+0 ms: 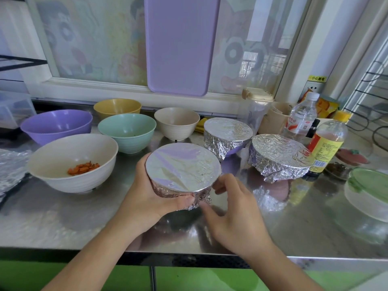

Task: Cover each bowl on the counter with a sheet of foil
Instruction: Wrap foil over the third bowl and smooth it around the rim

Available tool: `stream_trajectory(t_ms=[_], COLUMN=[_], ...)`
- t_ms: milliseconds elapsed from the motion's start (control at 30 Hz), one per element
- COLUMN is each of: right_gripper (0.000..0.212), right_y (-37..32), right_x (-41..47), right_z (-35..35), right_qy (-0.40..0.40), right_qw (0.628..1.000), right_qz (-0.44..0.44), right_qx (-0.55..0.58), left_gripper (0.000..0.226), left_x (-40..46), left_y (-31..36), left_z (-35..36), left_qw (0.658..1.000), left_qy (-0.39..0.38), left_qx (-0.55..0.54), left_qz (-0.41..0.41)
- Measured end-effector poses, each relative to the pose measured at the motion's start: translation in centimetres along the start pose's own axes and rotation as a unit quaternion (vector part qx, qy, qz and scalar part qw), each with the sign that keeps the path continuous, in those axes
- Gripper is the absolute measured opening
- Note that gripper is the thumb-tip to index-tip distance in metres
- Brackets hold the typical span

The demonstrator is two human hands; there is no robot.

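Observation:
A foil-covered bowl [182, 166] is tilted toward me just above the steel counter [63, 223]. My left hand [144, 198] grips its left side and underside. My right hand [228, 204] touches the crumpled foil at its right lower edge, fingers spread. Two more foil-covered bowls stand behind: one [227, 131] at centre right, another [279, 154] further right. Uncovered bowls stand to the left: a white one holding orange pieces [73, 160], a purple one [56, 124], a green one [127, 131], a yellow one [117, 107] and a beige one [177, 121].
Loose foil [12, 166] lies at the left edge. A sauce bottle [327, 143], a water bottle [302, 116], cups and a green-lidded container [367, 190] crowd the right. A purple cutting board [180, 45] leans on the window.

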State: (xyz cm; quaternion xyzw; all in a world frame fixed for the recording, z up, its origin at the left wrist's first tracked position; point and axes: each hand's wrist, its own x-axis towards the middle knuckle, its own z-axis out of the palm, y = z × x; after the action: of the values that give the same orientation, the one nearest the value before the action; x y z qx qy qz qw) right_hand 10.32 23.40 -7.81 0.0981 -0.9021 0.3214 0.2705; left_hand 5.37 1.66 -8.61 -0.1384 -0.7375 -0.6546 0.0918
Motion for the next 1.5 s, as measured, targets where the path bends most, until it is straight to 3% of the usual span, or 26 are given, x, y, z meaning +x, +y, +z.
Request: stream_trajectory(t_ms=[267,500,667,900,1033,1100,1167,1233,1300,1400,1500], right_gripper=[0.03,0.027,0.029,0.024,0.02,0.01,0.016,0.011,0.007,0.009,0.011], right_y=[-0.1,1.3,1.0,1.2,1.4,1.1,0.6,0.1,-0.4,-0.7,-0.6], right_x=[0.4,0.4,0.8,1.3,1.5,1.7,1.9,1.9,1.9,2.2,2.4], right_z=[0.4,1.4,0.8,1.1,0.4,-0.6,-1.3,-1.8,-2.0,-2.2,-2.3], right_qy=[-0.045,-0.027,0.011,-0.043,-0.098,-0.096,-0.11,-0.147,-0.182,-0.21,-0.212], right_qw=[0.996,0.997,0.976,0.966,0.991,0.992,0.982,0.938,0.87,0.807,0.782], right_qz=[0.075,-0.043,-0.136,-0.128,-0.009,0.075,0.152,0.246,0.316,0.352,0.359], right_qx=[0.022,-0.06,-0.167,-0.221,-0.092,-0.034,0.037,0.194,0.333,0.425,0.464], left_gripper=[0.125,0.126,0.128,0.128,0.127,0.126,0.126,0.126,0.126,0.126,0.126], left_x=[0.0,0.0,-0.1,-0.2,-0.2,-0.2,-0.2,-0.2,-0.2,-0.2,-0.2], left_y=[0.2,0.1,0.1,0.3,0.3,0.3,0.4,0.4,0.4,0.4,0.3], left_z=[0.0,0.1,0.0,0.0,-0.1,-0.1,-0.1,-0.1,-0.1,0.0,-0.1], left_qw=[1.0,1.0,1.0,1.0,1.0,1.0,1.0,1.0,1.0,1.0,1.0], left_qy=[0.0,-0.003,-0.001,0.002,0.0,0.0,0.001,0.003,0.002,0.002,0.004], left_qx=[0.014,0.013,0.016,0.022,0.022,0.022,0.021,0.019,0.019,0.022,0.022], left_qz=[0.013,0.014,0.011,0.004,0.003,0.004,0.004,0.005,0.007,0.009,0.006])
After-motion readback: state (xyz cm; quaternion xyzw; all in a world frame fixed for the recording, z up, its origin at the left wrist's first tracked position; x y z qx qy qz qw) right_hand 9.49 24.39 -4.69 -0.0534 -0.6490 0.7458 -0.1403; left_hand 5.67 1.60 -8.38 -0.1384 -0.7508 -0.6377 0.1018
